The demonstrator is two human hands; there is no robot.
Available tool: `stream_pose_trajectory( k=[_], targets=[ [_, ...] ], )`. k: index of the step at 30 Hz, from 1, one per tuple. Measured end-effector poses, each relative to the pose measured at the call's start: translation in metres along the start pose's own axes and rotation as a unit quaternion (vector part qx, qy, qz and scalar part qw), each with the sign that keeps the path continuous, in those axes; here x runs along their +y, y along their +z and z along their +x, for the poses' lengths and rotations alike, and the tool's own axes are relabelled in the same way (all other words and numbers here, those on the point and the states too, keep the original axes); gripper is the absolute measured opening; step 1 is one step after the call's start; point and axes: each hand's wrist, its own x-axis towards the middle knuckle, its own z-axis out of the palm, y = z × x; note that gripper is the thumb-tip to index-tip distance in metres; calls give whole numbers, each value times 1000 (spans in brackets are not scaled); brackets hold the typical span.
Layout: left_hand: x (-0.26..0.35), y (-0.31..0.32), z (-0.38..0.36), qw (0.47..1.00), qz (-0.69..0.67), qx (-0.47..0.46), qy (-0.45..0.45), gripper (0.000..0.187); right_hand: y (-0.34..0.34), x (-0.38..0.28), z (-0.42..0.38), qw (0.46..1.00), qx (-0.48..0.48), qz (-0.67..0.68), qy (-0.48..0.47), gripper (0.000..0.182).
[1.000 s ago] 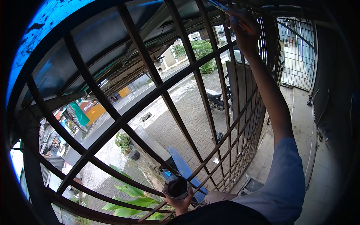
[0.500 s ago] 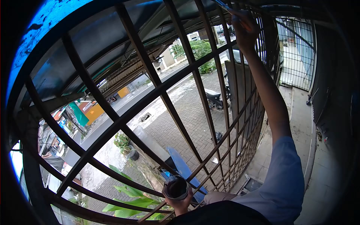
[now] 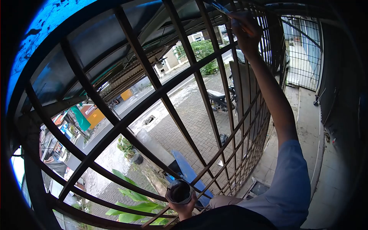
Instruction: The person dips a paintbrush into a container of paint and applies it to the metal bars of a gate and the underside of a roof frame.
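My left hand [image 3: 183, 209] is wrapped round a small open can [image 3: 180, 193] with a dark inside, held low in front of me beside the bars. My right arm reaches up along the dark metal grille [image 3: 163, 91]. At the top of the view my right hand [image 3: 247, 32] is closed round a paintbrush [image 3: 219, 7], whose slim end points up and left across the upper bars. An orange part shows within the fingers. The brush tip lies in shadow among the bars.
Beyond the grille are a paved yard [image 3: 180, 126], a parked motorcycle [image 3: 220, 100], a leafy plant [image 3: 140, 209] and a blue panel [image 3: 188, 168]. To the right, a tiled walkway [image 3: 306, 111] runs toward a mesh gate [image 3: 303, 53].
My right hand and the paintbrush have shifted slightly to the left along the upper bars. My left hand and the can stay nearly still.
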Motion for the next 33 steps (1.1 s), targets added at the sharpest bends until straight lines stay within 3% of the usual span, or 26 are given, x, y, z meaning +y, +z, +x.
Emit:
stream_pose_trajectory(
  k=[3, 6, 12, 13, 14, 16, 17, 19, 20, 22, 23, 24, 26, 27, 29, 33],
  targets=[
    [0, -2, 0, 1000, 14, -9, 6, 90, 1, 2, 4, 998, -3, -60, 30, 21],
    [-1, -3, 1, 998, 50, -16, 33, 89, -2, 10, -3, 997, 8, -3, 73, 21],
    [3, -1, 2, 1000, 1, 0, 29, 88, 8, 2, 11, 998, 3, -23, 57, 19],
    [3, -1, 3, 1000, -2, -3, 28, 87, 22, 5, 16, 988, 78, 87, 97, 17],
    [3, -2, 3, 1000, -4, -5, 27, 86, 19, 1, 15, 988, 80, 87, 97, 17],
    [-8, -2, 1, 999, -16, -2, 33, 86, 7, -11, 15, 990, 73, -74, 97, 16],
    [-14, -1, 0, 999, -29, 2, 37, 86, 7, -14, 16, 990, 73, -74, 97, 16],
    [-19, 0, -3, 999, -23, 10, 33, 87, 9, -20, 15, 991, 85, -100, -27, 15],
    [-20, 0, -5, 999, -17, 18, 32, 88, 12, -17, 13, 991, 84, -100, -24, 15],
    [-6, 1, -3, 999, -40, 16, 22, 89, 25, -17, 16, 991, 59, 42, 116, 14],
    [-2, 2, -2, 998, -65, 16, 15, 89, 24, -16, 24, 998, 44, -32, 35, 14],
    [-2, 2, -2, 998, -66, 14, 16, 89, 27, -17, 23, 998, 44, -33, 35, 14],
    [-5, 1, -3, 998, -64, 16, 19, 90, 31, -20, 19, 974, 118, 94, 170, 14],
    [-8, 1, -3, 998, -65, 16, 18, 90, 29, -23, 16, 974, 118, 94, 170, 14],
    [-13, 1, -4, 999, -46, 14, 22, 90, 21, -27, 11, 992, 117, 3, 52, 14],
    [-13, 0, -4, 999, -29, 22, 29, 91, 28, -3, -3, 978, 117, 87, 150, 15]
  ],
)
